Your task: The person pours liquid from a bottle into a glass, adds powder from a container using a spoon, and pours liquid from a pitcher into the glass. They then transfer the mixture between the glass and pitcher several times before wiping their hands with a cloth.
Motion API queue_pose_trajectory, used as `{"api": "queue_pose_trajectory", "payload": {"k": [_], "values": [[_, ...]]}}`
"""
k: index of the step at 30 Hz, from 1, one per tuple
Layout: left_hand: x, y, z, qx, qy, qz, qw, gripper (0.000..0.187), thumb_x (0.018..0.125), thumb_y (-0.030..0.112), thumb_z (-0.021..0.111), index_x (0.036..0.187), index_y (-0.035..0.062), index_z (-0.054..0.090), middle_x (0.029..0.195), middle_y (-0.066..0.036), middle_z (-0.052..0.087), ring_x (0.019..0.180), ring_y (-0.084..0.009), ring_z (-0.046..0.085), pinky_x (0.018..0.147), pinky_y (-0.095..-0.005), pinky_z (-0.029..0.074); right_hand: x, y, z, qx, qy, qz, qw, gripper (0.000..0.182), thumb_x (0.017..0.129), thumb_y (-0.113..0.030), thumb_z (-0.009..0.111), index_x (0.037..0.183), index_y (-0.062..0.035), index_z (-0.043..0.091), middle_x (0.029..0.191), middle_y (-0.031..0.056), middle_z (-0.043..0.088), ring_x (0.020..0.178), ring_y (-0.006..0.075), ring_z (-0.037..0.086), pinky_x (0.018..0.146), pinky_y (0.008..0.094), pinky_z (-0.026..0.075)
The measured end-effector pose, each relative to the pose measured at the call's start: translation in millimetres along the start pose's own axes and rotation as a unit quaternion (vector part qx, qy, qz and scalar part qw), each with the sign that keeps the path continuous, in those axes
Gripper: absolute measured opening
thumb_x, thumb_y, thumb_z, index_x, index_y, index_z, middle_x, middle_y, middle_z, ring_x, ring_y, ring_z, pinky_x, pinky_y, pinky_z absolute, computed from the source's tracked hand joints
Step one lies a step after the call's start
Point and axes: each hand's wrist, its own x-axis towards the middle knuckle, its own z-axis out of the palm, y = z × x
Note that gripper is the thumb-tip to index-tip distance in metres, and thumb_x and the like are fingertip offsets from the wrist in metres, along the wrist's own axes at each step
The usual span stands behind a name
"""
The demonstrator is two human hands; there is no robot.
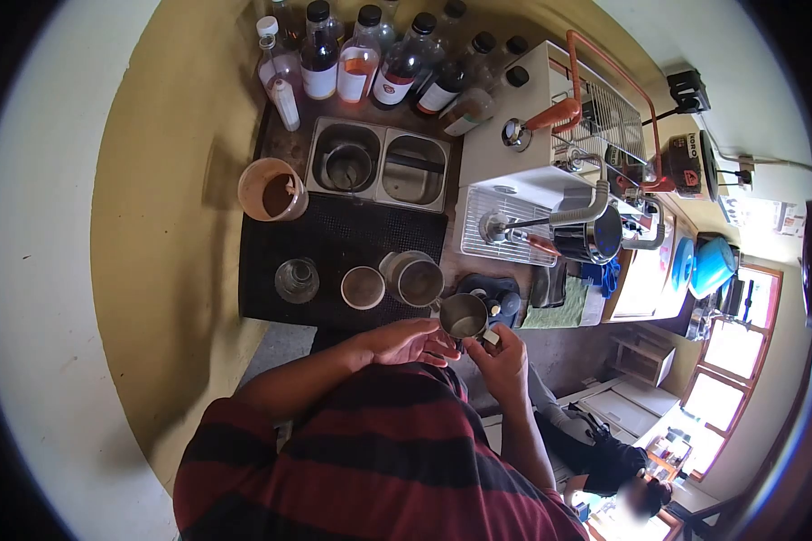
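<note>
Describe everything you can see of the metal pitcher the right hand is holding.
The metal pitcher looks round and dull silvery-grey, probably steel. Its open mouth faces the camera, showing the greyish inside; I cannot tell whether it holds liquid. A pale, blocky piece shows at its side, where the right hand grips it. The left hand is open close by; contact is unclear. In the picture, it sits just right of another vessel.
</note>
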Motion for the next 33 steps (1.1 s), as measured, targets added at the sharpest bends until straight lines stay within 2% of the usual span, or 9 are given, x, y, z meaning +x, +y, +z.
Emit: {"api": "queue_pose_trajectory", "payload": {"k": [11,14,20,23,29,33], "values": [[3.0,0.5,0.1,0.003,0.01,-0.003,1.0,0.05,0.102,0.048,0.051,0.118,0.0018,0.06,0.122,-0.015,0.063,0.123,-0.0281,0.058,0.104,-0.0435,0.046,3.0,1.1,-0.6,0.012,0.003,-0.003,1.0,0.041,0.079,-0.029,0.083,0.076,0.0003,0.055,0.059,0.0081,0.052,0.054,0.0148,0.046,0.052,0.0346,0.038],[3.1,0.8,1.4,0.002,0.012,0.0,1.0,0.05,0.102,0.048,0.051,0.119,0.0018,0.06,0.122,-0.015,0.063,0.123,-0.028,0.058,0.104,-0.0433,0.046,3.8,-0.9,-0.6,-0.005,0.003,-0.017,1.0,0.031,0.083,-0.017,0.08,0.074,-0.0018,0.053,0.06,-0.0026,0.051,0.058,0.0034,0.04,0.05,0.0262,0.032],[5.4,0.5,-0.4,-0.003,0.009,-0.003,1.0,0.05,0.103,0.047,0.048,0.121,0.0022,0.059,0.124,-0.015,0.062,0.122,-0.0285,0.058,0.104,-0.0429,0.046,5.3,-5.8,-3.5,0.004,-0.001,-0.001,1.0,0.033,0.082,-0.017,0.08,0.074,-0.0017,0.053,0.06,-0.0033,0.048,0.058,0.0035,0.038,0.05,0.0265,0.031],[8.0,-0.9,-1.6,-0.002,0.011,-0.005,1.0,0.05,0.104,0.047,0.047,0.122,0.0022,0.059,0.126,-0.015,0.062,0.122,-0.0289,0.058,0.104,-0.0429,0.046,7.4,-1.7,-4.5,-0.008,0.0,0.006,1.0,0.04,0.079,-0.028,0.083,0.076,0.0004,0.055,0.059,0.0081,0.052,0.054,0.0147,0.046,0.052,0.0344,0.038],[9.6,-0.5,1.3,0.007,0.008,0.001,1.0,0.054,0.104,0.049,0.043,0.126,0.0017,0.057,0.128,-0.016,0.061,0.122,-0.0292,0.058,0.103,-0.0419,0.046,9.8,-3.6,-6.5,-0.01,0.002,0.007,1.0,0.04,0.08,-0.029,0.083,0.078,0.0006,0.056,0.06,0.0075,0.054,0.055,0.0131,0.046,0.052,0.0337,0.038],[10.7,1.3,4.6,0.032,0.009,0.0,0.999,0.057,0.104,0.052,0.04,0.126,0.0025,0.058,0.13,-0.015,0.06,0.123,-0.0291,0.058,0.104,-0.0412,0.045,11.8,-8.7,-9.4,-0.009,-0.003,0.007,1.0,0.039,0.08,-0.029,0.083,0.081,0.0014,0.058,0.062,0.009,0.058,0.057,0.0121,0.05,0.054,0.0328,0.042]]}}
